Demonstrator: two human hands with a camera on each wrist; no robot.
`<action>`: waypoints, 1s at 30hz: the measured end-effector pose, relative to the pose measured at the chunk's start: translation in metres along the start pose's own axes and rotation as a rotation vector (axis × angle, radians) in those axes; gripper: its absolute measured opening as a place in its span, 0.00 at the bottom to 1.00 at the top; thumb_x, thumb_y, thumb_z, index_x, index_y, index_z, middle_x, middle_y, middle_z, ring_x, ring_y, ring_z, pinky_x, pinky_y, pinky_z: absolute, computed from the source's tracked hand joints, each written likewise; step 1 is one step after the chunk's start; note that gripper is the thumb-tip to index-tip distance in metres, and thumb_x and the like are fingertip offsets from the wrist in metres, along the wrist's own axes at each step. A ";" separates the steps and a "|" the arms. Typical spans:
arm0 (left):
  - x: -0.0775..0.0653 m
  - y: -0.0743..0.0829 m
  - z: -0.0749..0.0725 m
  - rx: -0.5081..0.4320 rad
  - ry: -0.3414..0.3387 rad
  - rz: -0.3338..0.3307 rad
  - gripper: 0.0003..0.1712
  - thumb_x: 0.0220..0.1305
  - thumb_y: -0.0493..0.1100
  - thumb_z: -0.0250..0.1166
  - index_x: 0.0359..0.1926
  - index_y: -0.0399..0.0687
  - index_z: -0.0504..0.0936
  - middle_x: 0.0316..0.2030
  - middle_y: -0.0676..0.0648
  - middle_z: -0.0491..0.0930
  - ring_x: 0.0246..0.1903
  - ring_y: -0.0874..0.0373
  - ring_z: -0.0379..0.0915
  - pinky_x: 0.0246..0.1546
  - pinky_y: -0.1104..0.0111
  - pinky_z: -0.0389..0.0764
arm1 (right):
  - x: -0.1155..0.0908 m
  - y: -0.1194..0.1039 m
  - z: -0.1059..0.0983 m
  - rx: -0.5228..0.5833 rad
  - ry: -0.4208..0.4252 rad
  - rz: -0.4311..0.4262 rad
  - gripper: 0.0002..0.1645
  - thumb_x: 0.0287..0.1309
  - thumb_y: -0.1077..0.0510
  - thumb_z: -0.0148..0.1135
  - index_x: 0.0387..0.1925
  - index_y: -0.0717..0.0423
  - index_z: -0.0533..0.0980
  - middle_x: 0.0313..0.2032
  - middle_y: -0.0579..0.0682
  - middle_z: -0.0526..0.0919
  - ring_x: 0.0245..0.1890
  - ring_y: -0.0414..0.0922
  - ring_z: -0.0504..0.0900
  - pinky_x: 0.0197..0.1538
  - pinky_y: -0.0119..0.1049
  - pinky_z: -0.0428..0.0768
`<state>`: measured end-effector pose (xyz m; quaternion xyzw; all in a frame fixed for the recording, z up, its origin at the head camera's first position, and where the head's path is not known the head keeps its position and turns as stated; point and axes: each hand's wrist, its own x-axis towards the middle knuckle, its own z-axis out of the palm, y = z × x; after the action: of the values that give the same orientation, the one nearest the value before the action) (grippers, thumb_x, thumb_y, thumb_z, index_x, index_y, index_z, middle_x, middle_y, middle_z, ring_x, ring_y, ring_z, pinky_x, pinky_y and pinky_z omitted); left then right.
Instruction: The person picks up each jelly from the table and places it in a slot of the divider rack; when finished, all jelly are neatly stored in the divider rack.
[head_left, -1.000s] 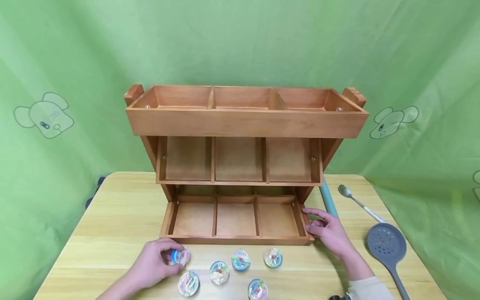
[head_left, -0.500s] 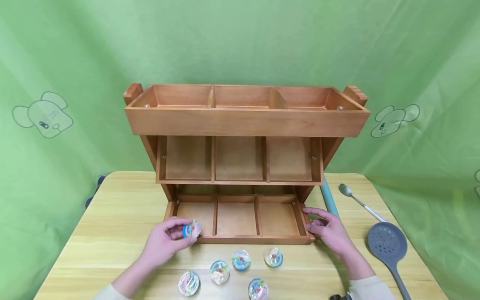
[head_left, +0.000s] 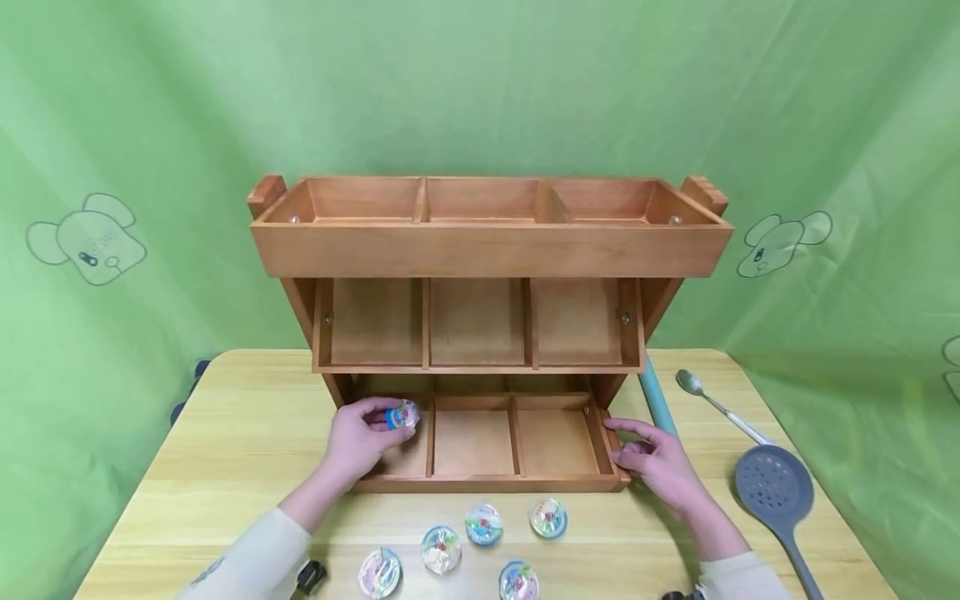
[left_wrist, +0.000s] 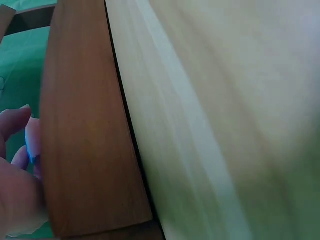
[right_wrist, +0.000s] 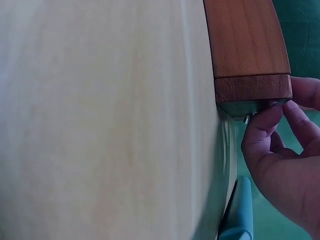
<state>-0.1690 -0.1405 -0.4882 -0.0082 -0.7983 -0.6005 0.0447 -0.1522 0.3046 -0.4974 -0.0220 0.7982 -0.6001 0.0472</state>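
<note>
My left hand [head_left: 360, 443] pinches a small jelly cup [head_left: 403, 415] with a blue side and a shiny printed lid. It holds the cup tilted over the bottom tier's left compartment of a wooden three-tier rack [head_left: 487, 250]. In the left wrist view, the tray's front board hides most of that cup [left_wrist: 33, 140]. My right hand [head_left: 660, 467] grips the right end of the bottom tier; in the right wrist view, the thumb presses the end face and a finger reaches over the top edge. Several more jelly cups, such as one [head_left: 441, 550] near the middle, lie in front of the rack.
On the table's right side lie a grey slotted skimmer [head_left: 774, 482] and a metal spoon [head_left: 723, 408]. A teal tube [head_left: 657, 403] lies alongside the rack's right side. Green curtain [head_left: 480, 83] hangs behind and at both sides.
My left hand has lifted the jelly cup off the table and carried it forward and right, over the bottom tier's left compartment. The right hand has stayed at the rack's end.
</note>
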 end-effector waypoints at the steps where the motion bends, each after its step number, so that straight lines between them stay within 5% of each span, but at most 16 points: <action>1: 0.003 -0.001 0.002 0.031 0.001 0.002 0.23 0.43 0.32 0.81 0.44 0.37 0.86 0.36 0.42 0.84 0.35 0.52 0.83 0.33 0.69 0.84 | 0.000 0.000 0.000 0.003 0.000 0.002 0.31 0.54 0.76 0.62 0.62 0.68 0.73 0.22 0.57 0.75 0.23 0.46 0.78 0.28 0.36 0.81; 13: 0.020 -0.015 0.011 0.170 -0.033 -0.021 0.20 0.43 0.34 0.81 0.41 0.36 0.85 0.32 0.46 0.83 0.34 0.54 0.80 0.34 0.65 0.83 | -0.001 -0.005 0.001 -0.002 -0.003 0.006 0.31 0.54 0.76 0.62 0.63 0.69 0.72 0.22 0.59 0.75 0.23 0.47 0.79 0.28 0.37 0.82; 30: 0.024 -0.013 0.019 0.169 -0.051 -0.014 0.20 0.44 0.35 0.82 0.40 0.37 0.86 0.30 0.47 0.83 0.31 0.55 0.80 0.32 0.65 0.83 | -0.002 -0.008 0.001 0.018 -0.010 0.023 0.32 0.55 0.76 0.61 0.64 0.69 0.70 0.26 0.62 0.77 0.25 0.48 0.79 0.29 0.38 0.83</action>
<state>-0.1953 -0.1268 -0.5035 -0.0140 -0.8470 -0.5310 0.0206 -0.1498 0.3012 -0.4899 -0.0153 0.7928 -0.6065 0.0581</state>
